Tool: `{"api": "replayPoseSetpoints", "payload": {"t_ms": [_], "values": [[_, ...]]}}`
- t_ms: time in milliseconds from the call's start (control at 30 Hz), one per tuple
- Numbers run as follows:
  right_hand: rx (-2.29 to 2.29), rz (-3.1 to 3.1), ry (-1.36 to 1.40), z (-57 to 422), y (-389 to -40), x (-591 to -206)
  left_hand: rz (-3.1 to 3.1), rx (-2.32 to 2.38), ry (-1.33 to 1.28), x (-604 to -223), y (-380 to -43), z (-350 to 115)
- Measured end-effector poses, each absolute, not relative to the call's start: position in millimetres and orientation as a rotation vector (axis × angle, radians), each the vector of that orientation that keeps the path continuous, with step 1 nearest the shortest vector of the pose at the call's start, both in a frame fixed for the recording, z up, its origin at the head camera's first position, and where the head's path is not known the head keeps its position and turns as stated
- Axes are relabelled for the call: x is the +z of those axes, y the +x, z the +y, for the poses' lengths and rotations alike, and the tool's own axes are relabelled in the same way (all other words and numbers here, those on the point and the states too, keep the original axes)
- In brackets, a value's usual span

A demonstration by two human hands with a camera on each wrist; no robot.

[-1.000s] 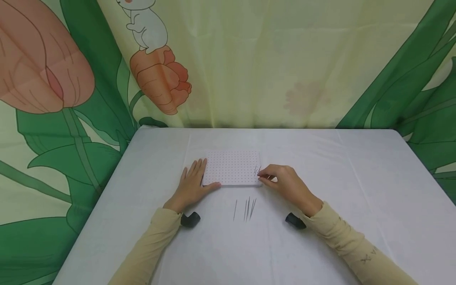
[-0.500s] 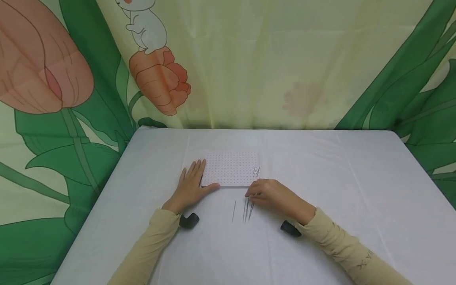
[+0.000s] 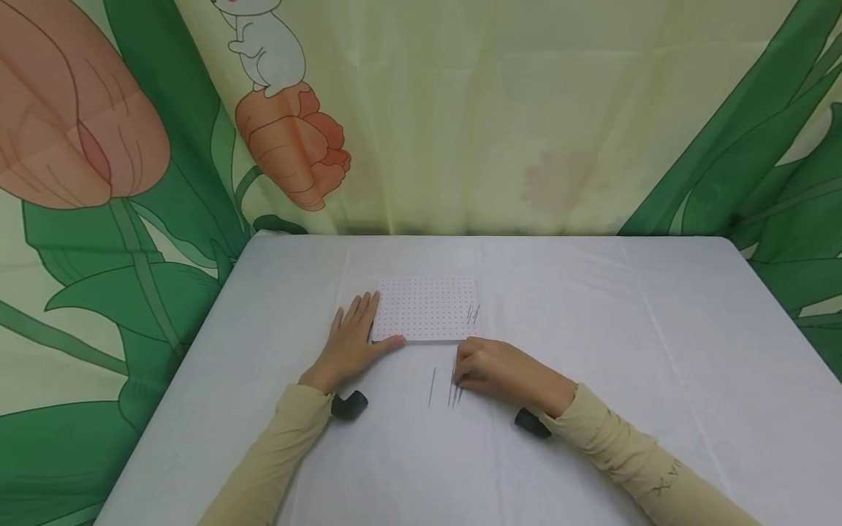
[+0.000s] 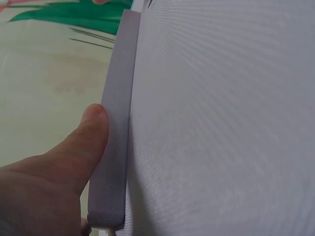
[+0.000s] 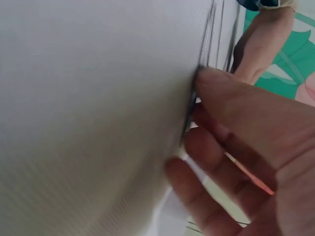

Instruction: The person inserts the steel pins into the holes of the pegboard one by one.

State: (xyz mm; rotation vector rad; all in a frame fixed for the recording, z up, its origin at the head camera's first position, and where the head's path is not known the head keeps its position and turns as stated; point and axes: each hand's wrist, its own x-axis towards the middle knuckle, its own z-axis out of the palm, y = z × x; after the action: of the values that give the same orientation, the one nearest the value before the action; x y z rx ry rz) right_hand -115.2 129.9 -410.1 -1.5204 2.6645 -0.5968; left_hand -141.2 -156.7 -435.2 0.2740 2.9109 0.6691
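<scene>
A white pegboard (image 3: 424,310) with rows of small holes lies on the table. Thin metal pins (image 3: 473,315) stand in holes near its right edge. My left hand (image 3: 353,337) rests flat along the board's left side, fingers straight, its thumb (image 4: 91,130) against the front edge. In front of the board, several loose thin metal pins (image 3: 431,387) lie on the cloth. Over the right-hand ones, my right hand (image 3: 503,372) bends down with curled fingers. In the right wrist view, its thumb (image 5: 221,88) and fingertips pinch a dark thin metal pin (image 5: 188,115), blurred and partly hidden.
A white cloth (image 3: 592,307) covers the table. Black wrist devices (image 3: 349,405) sit under both sleeves. Behind the table's far edge hangs a printed curtain (image 3: 447,131) with leaves, a tulip and a rabbit on a carrot.
My right hand has moved from the standing pins at the board's right edge toward me and left, down to the loose pins. My left hand has stayed against the board.
</scene>
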Motion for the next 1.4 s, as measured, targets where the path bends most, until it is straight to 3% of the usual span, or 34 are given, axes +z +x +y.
{"api": "replayPoseSetpoints", "payload": {"t_ms": [700, 933, 1400], "values": [[-0.318, 2.678, -1.754, 129.4, -118.1, -414.8, 2.91, 0.663, 0.274, -432.0, -141.4, -156.7], [-0.588, 2.671, -1.592, 129.3, -113.4, -413.8, 2.91, 0.655, 0.273, -432.8, -141.7, -156.4], [-0.811, 2.685, -1.547, 138.0, -112.0, -409.5, 2.903, 0.634, 0.282, -432.2, -142.0, -156.2]]}}
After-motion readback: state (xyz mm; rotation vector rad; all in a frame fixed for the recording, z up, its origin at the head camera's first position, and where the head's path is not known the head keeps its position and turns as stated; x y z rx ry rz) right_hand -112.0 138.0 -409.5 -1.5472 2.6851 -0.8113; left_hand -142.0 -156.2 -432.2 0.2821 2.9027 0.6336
